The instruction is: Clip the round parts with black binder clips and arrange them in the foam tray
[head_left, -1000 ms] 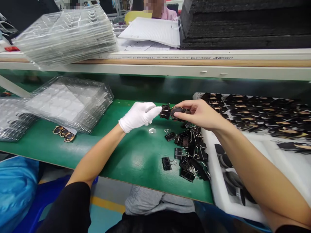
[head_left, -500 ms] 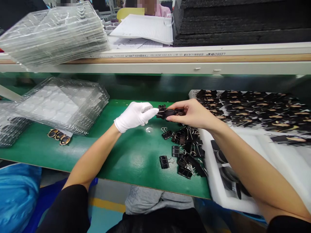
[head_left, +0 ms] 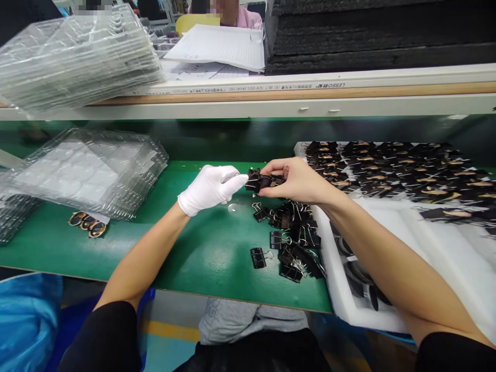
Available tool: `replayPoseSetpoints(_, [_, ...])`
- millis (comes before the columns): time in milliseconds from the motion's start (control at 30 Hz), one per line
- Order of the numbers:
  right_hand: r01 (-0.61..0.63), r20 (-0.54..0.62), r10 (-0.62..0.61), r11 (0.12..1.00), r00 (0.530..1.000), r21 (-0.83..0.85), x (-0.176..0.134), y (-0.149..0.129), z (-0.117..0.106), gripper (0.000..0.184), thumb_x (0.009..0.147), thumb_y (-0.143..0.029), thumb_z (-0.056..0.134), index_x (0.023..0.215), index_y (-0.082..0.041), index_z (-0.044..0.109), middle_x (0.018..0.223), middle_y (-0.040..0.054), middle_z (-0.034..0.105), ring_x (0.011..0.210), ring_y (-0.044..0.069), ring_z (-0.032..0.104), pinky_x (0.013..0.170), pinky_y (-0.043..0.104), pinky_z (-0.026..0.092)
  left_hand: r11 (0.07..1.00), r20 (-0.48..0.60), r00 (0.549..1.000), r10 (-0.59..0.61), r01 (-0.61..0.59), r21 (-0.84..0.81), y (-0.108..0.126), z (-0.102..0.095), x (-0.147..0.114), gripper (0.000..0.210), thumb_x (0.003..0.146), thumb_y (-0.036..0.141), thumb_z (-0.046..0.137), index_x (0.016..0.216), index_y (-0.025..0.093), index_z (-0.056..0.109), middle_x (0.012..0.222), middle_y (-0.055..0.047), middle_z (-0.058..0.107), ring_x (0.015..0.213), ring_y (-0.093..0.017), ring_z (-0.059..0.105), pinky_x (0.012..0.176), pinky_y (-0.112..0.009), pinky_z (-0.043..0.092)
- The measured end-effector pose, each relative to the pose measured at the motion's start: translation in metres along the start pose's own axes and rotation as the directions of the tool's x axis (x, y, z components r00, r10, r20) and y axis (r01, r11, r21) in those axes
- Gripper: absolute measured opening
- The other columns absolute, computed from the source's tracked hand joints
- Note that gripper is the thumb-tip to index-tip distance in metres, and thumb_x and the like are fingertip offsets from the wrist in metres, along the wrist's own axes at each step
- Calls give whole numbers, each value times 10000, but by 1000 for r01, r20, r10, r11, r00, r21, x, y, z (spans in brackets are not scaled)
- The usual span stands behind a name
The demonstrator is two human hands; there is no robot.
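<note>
In its white glove, my left hand (head_left: pixel 211 188) is closed at the wire-handle end of a black binder clip (head_left: pixel 253 181). My bare right hand (head_left: pixel 296 181) pinches a small dark piece (head_left: pixel 267 181) between thumb and fingers. The clip and the dark piece meet between my hands; the fingers partly hide the piece, and its kind is unclear. Below my right hand lies a loose pile of black binder clips (head_left: pixel 294 235) with silver handles. One single clip (head_left: pixel 258 258) lies nearer the table's front. A small clear disc (head_left: pixel 233 207) rests beneath my left hand.
A white foam tray (head_left: pixel 391 219) at right bears rows of clipped dark pieces (head_left: pixel 403 165) and dark round lenses (head_left: pixel 358 271). Clear plastic trays (head_left: pixel 132 188) and gold-rimmed glasses (head_left: pixel 88 223) lie left. A shelf (head_left: pixel 248 106) crosses behind. A person in pink (head_left: pixel 250 19) is beyond.
The dark piece has turned between my hands: its round face showed before, and now it appears narrower. The whole view has shifted slightly, and both hands stay closed together.
</note>
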State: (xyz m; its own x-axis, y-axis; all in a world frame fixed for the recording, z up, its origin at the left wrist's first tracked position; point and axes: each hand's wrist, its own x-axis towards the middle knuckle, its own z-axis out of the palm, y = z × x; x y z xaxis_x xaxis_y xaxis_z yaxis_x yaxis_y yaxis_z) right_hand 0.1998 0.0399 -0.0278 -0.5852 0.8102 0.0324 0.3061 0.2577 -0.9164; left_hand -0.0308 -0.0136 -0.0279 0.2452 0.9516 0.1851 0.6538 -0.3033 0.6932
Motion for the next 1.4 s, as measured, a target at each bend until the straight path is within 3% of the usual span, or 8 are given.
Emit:
replayPoseSetpoints(333, [99, 2, -99, 988, 995, -117, -1, 1, 2, 209, 683, -262, 810, 836, -191, 687, 830, 29, 750, 767, 207, 683, 674, 305, 488, 988, 142, 988, -61, 80, -133, -4, -8, 3, 422, 941, 575, 582, 808, 182, 658, 602, 16, 668, 518, -113, 621, 557, -232, 453])
replayPoseSetpoints(500, [332, -68, -499, 665, 864, -669, -5, 4, 13, 141, 907, -157, 563, 906, -217, 691, 1012, 91, 784, 954, 271, 711, 835, 424, 473, 820, 283, 942, -183, 304, -485, -1, 8, 4, 653, 970, 742, 379, 821, 165, 647, 735, -90, 733, 524, -138, 646, 465, -245, 430])
replayPoseSetpoints(633, [362, -39, -594, 539, 804, -760, -13, 3, 8, 229, 975, -260, 600, 1183, -231, 691, 1399, 145, 665, 1321, 360, 588, 1031, 553, 421, 860, 170, 977, -129, 195, -471, 4, 11, 2, 516, 961, 653, 518, 791, 174, 607, 675, -17, 639, 525, -104, 578, 509, -230, 474])
replayPoseSetpoints(733, [329, -141, -480, 759, 866, -562, -20, 0, -4, 798, 805, -489, 821, 1486, -233, 492, 1562, 194, 498, 1365, 395, 542, 1020, 557, 490, 920, 101, 995, -13, 52, -388, 4, 6, 0, 428, 985, 582, 509, 984, 179, 650, 773, 0, 651, 585, -100, 592, 576, -228, 505])
replayPoseSetpoints(833, [132, -118, -146, 984, 982, -121, -27, -4, -6, 840, 800, -591, 787, 1482, -218, 469, 1337, 175, 674, 1030, 294, 721, 808, 443, 602, 967, 89, 993, 79, -55, -249, 2, 6, -1, 410, 999, 545, 484, 1067, 186, 669, 811, 5, 664, 637, -113, 608, 620, -239, 496])
replayPoseSetpoints(933, [-67, -60, 73, 992, 995, 107, -30, -7, 3, 556, 782, -574, 810, 1146, -175, 680, 874, 72, 760, 715, 206, 704, 657, 349, 579, 983, 21, 994, 106, -101, -155, 1, 12, -2, 384, 998, 514, 491, 1046, 187, 686, 788, 9, 659, 667, -122, 592, 638, -243, 472])
replayPoseSetpoints(1033, [-85, -101, 106, 978, 989, 193, -33, -9, 13, 426, 717, -528, 876, 872, -169, 708, 660, 18, 696, 619, 168, 651, 602, 300, 529, 970, -22, 998, 53, -57, -237, 3, 22, -4, 384, 995, 512, 504, 1061, 182, 689, 799, 3, 669, 633, -110, 580, 614, -232, 473])
replayPoseSetpoints(1400, [-93, -122, 132, 955, 984, 282, -49, -7, 14, 399, 741, -512, 849, 886, -163, 721, 732, 43, 740, 685, 185, 692, 682, 329, 552, 914, -18, 999, -37, 26, -404, 17, 34, -10, 393, 979, 535, 525, 1065, 184, 681, 858, -20, 701, 575, -102, 588, 561, -225, 497])
